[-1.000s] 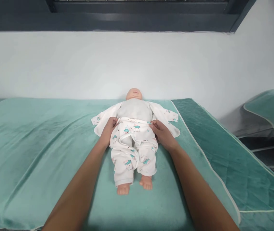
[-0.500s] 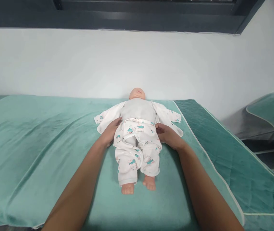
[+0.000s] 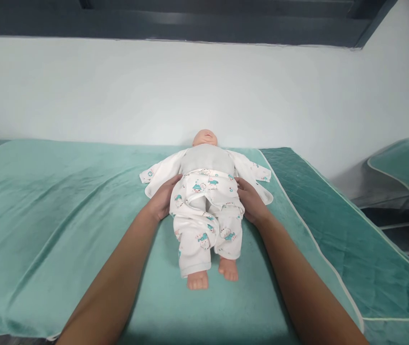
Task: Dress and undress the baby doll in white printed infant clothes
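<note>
Doll (image 3: 207, 158) at the centre of the frame, lying on its back on a pale green sheet (image 3: 64, 191). My left hand (image 3: 163, 197) and right hand (image 3: 251, 199) flank the printed trousers (image 3: 195, 225) near the waistband (image 3: 208, 173), fingers curved along the sides; whether they pinch cloth, I cannot tell (the grip is partly hidden). In my judgement, both sides are best eased together with light, equal tension, keeping the waistband level. Count: one doll, one pair of trousers, one open jacket (image 3: 168, 168), two bare feet (image 3: 198, 281), two hands.
</note>
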`<state>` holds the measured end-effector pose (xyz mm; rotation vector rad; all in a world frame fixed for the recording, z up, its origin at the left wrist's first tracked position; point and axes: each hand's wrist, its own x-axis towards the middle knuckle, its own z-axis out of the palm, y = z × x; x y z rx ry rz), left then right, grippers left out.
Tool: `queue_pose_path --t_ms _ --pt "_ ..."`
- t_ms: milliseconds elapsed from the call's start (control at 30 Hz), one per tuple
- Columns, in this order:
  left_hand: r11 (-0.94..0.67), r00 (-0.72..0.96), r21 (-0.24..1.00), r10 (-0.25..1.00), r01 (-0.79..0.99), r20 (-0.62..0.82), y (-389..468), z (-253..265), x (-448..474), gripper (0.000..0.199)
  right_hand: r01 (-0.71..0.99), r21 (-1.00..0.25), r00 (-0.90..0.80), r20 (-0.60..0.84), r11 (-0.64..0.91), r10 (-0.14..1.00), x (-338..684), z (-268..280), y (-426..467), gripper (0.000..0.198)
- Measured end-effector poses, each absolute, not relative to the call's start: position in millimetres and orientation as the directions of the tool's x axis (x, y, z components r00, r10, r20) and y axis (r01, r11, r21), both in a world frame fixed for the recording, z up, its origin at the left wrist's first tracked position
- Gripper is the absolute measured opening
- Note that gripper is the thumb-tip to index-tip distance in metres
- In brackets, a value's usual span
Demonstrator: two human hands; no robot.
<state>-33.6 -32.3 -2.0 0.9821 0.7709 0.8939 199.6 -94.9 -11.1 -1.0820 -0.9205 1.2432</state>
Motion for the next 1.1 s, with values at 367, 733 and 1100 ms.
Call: queue_pose_path --t_ms 367,733,1100 --pt "0.169 0.336 0.950 0.939 -0.261 -0.074 -40 6 -25 0.053 0.009 -0.980 0.220 0.198 0.201 0.955 207 -26 -84 0.010" --pt "-0.247 0.109 0.969 0.963 0.005 0.245 -31 -11 -26 0.038 0.075 -0.942 0.422 0.326 0.326 0.846 203 -21 -89 0.023" --pt "-0.483 0.103 0.796 0.871 0.365 0.481 -26 -10 -29 0.026 0.339 -0.846 0.330 0.516 0.411 0.791 204 -18 -96 0.021"
